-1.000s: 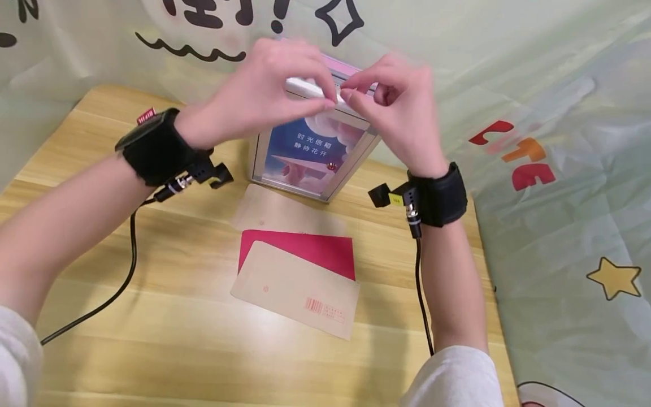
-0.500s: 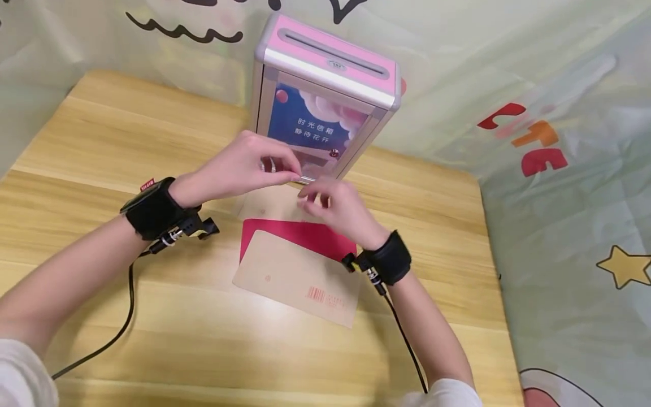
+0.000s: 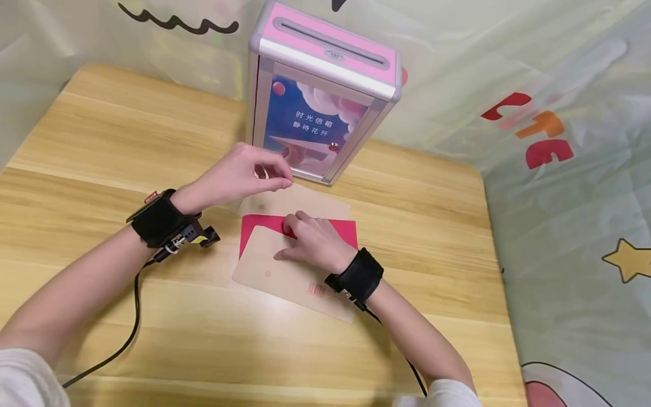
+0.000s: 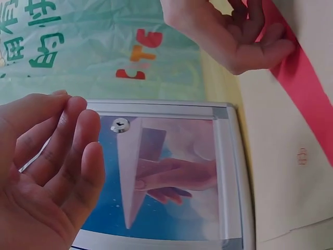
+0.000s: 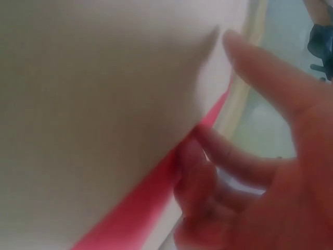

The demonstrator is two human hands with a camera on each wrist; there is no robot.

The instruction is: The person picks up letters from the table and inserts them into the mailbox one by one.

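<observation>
My right hand (image 3: 311, 242) lay at the centre of the head view, its fingers (image 5: 193, 172) curled at the upper edge of the kraft envelope (image 3: 285, 274), tips on the red envelope (image 3: 335, 233) beneath; I could not tell whether they had pinched it. My left hand (image 3: 239, 176) hovered just up and left of it, fingers (image 4: 78, 151) loosely bent with thumb and forefinger nearly meeting, holding nothing. A second tan envelope (image 3: 305, 204) lay flat above the red one, partly under it. Beyond that, at top centre, stood the pink-topped letterbox (image 3: 325, 79), its slot up and its front panel facing me. All rested on the wooden table (image 3: 127, 141), with printed cloth (image 3: 559, 169) filling the right side.
</observation>
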